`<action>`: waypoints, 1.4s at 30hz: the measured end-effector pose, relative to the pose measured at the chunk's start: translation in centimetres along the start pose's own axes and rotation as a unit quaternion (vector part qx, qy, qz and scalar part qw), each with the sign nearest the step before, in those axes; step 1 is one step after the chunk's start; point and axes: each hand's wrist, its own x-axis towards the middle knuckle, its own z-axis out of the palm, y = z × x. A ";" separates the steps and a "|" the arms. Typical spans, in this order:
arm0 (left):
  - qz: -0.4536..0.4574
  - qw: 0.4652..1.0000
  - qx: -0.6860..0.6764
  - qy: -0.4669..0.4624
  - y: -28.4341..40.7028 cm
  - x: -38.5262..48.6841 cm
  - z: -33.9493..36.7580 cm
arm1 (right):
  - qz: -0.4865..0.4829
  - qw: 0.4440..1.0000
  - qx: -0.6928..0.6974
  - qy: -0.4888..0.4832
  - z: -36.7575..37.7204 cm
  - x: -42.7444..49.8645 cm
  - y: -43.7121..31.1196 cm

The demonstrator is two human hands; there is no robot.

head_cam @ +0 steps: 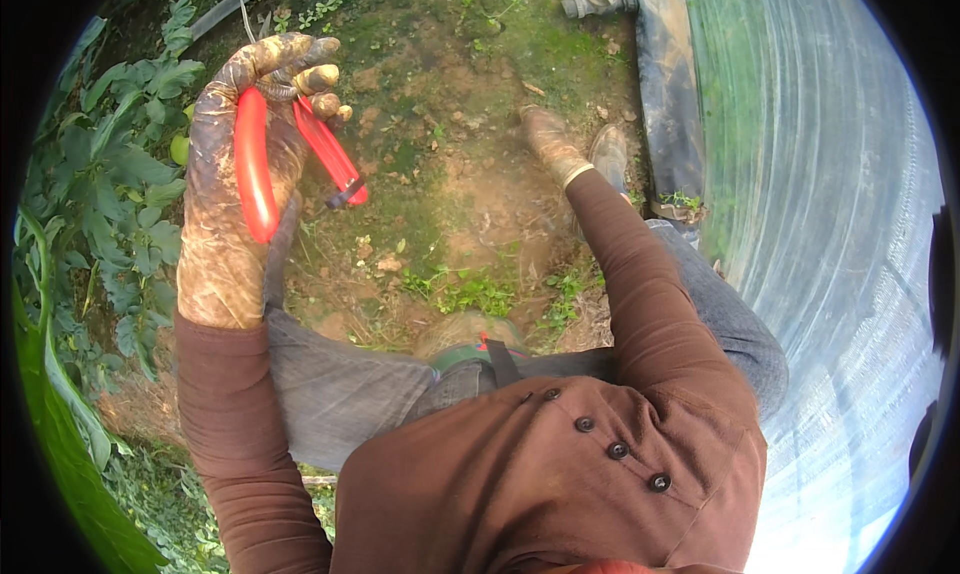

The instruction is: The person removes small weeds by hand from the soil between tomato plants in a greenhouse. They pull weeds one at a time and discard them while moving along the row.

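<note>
My left hand [251, 131] wears a stained glove and grips red-handled pruning shears [257, 173] at the upper left. The handles stand apart, and a black catch [345, 193] sits on one handle's end. Their metal jaws are mostly hidden by the fingers, with a thin tip showing above. My right hand [553, 145], in a similar glove, reaches low over the soil beside my shoe [609, 154]. Its fingers are blurred, so whether it holds anything is unclear. A small twig-like piece [533, 89] lies just beyond the fingertips.
Leafy plants [120, 169] with a green fruit [179, 149] crowd the left. Plastic sheeting [817, 199] curves along the right, beside a dark pipe [671, 101] and a valve [600, 2]. Weeds [480, 293] grow from the soil [487, 206]. A green rounded object [457, 356] shows between my legs.
</note>
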 end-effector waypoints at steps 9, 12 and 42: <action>0.007 1.000 0.007 0.018 -0.1 -0.1 0.4 | -0.003 0.970 0.093 0.223 0.8 3.6 1.7; 0.013 1.000 0.012 0.008 -0.3 -0.1 0.6 | -0.108 0.958 0.061 0.258 -0.6 5.6 2.2; 0.031 0.998 0.044 0.014 -0.9 -0.4 1.4 | -0.169 0.972 -0.129 0.101 -4.2 7.9 1.6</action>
